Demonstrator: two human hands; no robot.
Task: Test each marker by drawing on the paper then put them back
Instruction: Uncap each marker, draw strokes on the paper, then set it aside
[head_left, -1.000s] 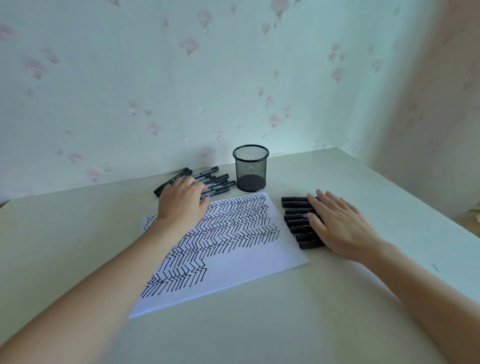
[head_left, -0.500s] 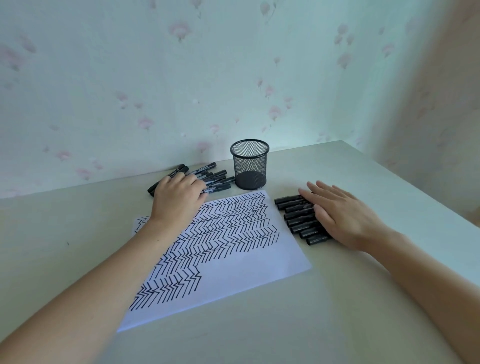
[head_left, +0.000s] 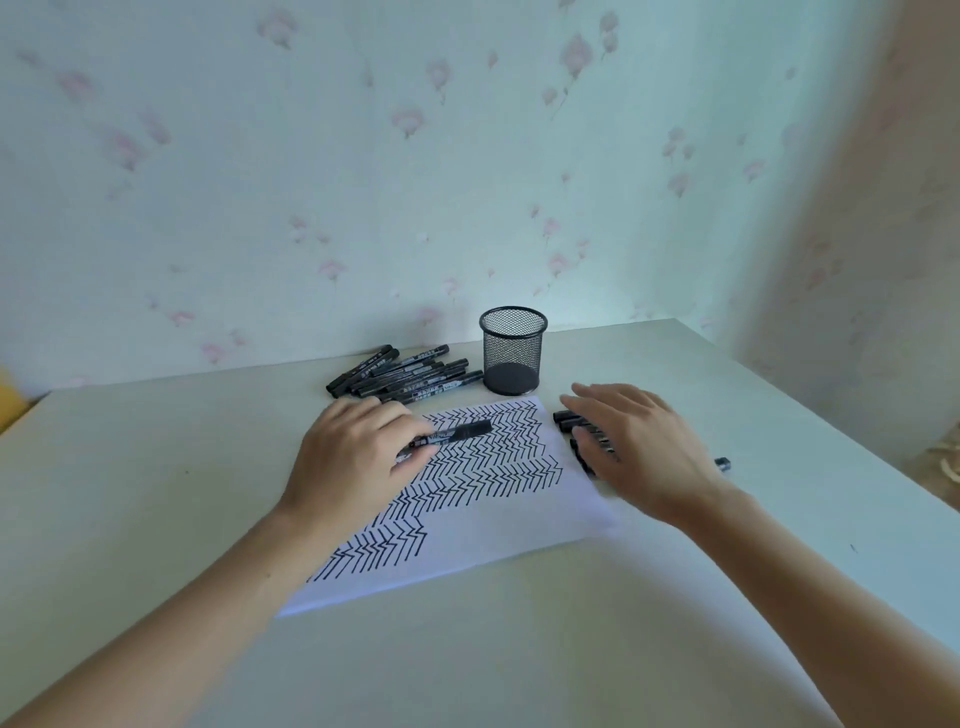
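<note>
A white paper covered in black zigzag strokes lies in the middle of the table. My left hand grips one black marker just above the paper's upper left part, its cap pointing right. Behind it a pile of several black markers lies by the wall. My right hand hovers with straight fingers over a row of black markers right of the paper, hiding most of them. An empty black mesh pen cup stands behind the paper.
A small dark cap-like piece lies on the table right of my right hand. The flowered wall runs close behind the table, and the table's right edge falls away at the far right.
My left hand has pulled back from the pile toward me, now holding one marker over the paper. My right hand has shifted slightly left over the row of markers.
</note>
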